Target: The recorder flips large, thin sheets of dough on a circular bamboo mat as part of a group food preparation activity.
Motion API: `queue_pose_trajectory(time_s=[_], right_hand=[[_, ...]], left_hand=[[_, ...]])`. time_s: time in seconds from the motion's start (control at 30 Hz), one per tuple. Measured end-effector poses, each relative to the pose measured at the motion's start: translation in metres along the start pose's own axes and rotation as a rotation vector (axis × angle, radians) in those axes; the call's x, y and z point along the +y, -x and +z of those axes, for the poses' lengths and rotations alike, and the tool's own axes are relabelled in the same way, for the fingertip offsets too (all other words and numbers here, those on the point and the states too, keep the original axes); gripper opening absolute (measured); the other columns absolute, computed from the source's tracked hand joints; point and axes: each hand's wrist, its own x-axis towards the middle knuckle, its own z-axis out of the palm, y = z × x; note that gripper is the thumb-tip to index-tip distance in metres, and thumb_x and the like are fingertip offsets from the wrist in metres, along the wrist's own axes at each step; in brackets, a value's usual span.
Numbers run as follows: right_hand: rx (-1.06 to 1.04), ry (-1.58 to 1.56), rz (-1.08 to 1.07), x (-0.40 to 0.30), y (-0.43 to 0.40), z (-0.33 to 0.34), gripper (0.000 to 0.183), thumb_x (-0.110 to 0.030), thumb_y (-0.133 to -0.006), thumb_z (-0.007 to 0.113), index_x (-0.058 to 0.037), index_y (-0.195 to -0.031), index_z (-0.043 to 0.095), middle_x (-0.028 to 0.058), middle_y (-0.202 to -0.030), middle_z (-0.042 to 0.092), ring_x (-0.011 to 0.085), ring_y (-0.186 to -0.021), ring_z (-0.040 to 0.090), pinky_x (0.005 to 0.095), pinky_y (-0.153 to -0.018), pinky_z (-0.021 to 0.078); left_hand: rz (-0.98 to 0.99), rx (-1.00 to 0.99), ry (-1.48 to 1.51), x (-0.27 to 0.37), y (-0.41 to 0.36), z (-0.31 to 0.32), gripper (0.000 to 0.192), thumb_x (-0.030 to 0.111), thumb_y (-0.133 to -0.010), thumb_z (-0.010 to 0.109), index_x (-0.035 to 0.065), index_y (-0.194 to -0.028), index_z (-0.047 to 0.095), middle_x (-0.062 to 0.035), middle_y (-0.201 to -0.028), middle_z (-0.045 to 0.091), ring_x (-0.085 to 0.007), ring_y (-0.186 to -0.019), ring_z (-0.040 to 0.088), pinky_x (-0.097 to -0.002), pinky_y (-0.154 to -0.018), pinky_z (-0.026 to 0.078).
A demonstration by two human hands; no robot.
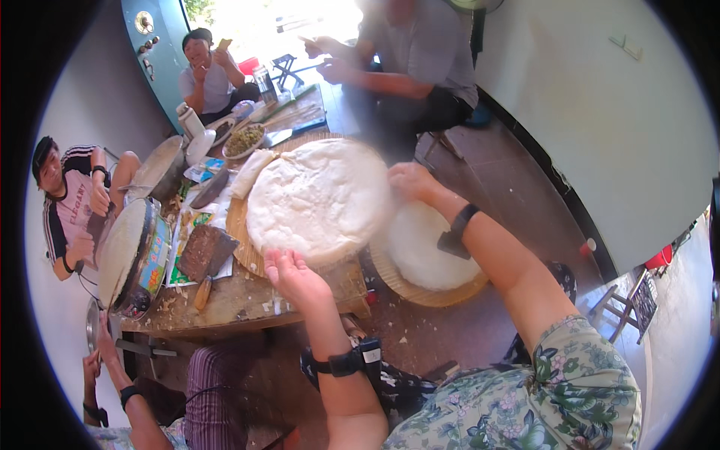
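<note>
A large round white pancake [318, 197] lies on a round woven straw mat at the table's front right corner. My left hand [298, 278] is at its near edge, palm partly turned up and fingertips against the rim; whether they pinch it is unclear. At the right edge, my right hand [413, 180] has its fingers closed on the pancake's rim, slightly blurred. Below my right forearm, a second round white pancake [430, 247] rests on another straw mat [433, 298], lower than the tabletop. A rolled pancake [253, 173] lies against the large pancake's left edge.
Left on the wooden table [242, 306] are a round griddle [121, 253], a wooden-handled scraper [205, 256], a knife [211, 188], a batter pot [160, 169] and a bowl of chopped filling [244, 139]. People sit around it; one person's hands [104, 337] are near the griddle.
</note>
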Motion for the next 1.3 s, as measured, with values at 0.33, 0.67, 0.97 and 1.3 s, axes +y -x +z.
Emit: queue_pose_trajectory(time_s=[0.33, 0.67, 0.97, 1.3], right_hand=[[-0.035, -0.456, 0.672, -0.028, -0.013, -0.007, 0.016, -0.012, -0.080, 0.053, -0.0060, -0.091, 0.064, 0.0048, -0.075, 0.058, 0.0163, -0.057, 0.055, 0.0290, -0.044, 0.0401], [-0.004, -0.595, 0.710, -0.011, -0.021, -0.004, 0.014, -0.015, -0.078, 0.061, -0.0052, -0.089, 0.062, 0.0013, -0.074, 0.056, 0.0116, -0.058, 0.051, 0.0247, -0.043, 0.0359], [-0.057, -0.525, 0.457, 0.018, -0.029, -0.014, 0.015, -0.020, -0.081, 0.061, -0.0049, -0.083, 0.062, 0.0030, -0.072, 0.054, 0.0116, -0.062, 0.050, 0.0263, -0.048, 0.0369], [-0.078, 0.336, -0.233, 0.058, -0.052, 0.006, 0.012, -0.013, -0.068, 0.067, -0.0022, -0.074, 0.066, 0.0063, -0.064, 0.060, 0.0154, -0.054, 0.055, 0.0303, -0.049, 0.0446]], left_hand=[[0.033, 0.053, -0.095, 0.006, -0.005, -0.008, 0.038, 0.013, -0.084, 0.048, 0.0078, -0.121, 0.041, -0.0088, -0.113, 0.047, -0.0206, -0.103, 0.046, -0.0325, -0.090, 0.034], [-0.004, 0.112, -0.099, 0.012, -0.008, -0.014, 0.039, 0.014, -0.084, 0.051, 0.0088, -0.121, 0.042, -0.0093, -0.116, 0.048, -0.0216, -0.104, 0.045, -0.0345, -0.090, 0.034], [-0.107, 0.130, -0.004, 0.011, -0.026, -0.024, 0.040, 0.012, -0.085, 0.050, 0.0064, -0.123, 0.040, -0.0071, -0.108, 0.046, -0.0196, -0.095, 0.045, -0.0324, -0.083, 0.037], [-0.166, 0.104, -0.009, 0.010, -0.035, -0.035, 0.042, 0.015, -0.082, 0.053, 0.0066, -0.122, 0.042, -0.0077, -0.110, 0.047, -0.0213, -0.096, 0.045, -0.0349, -0.085, 0.037]])
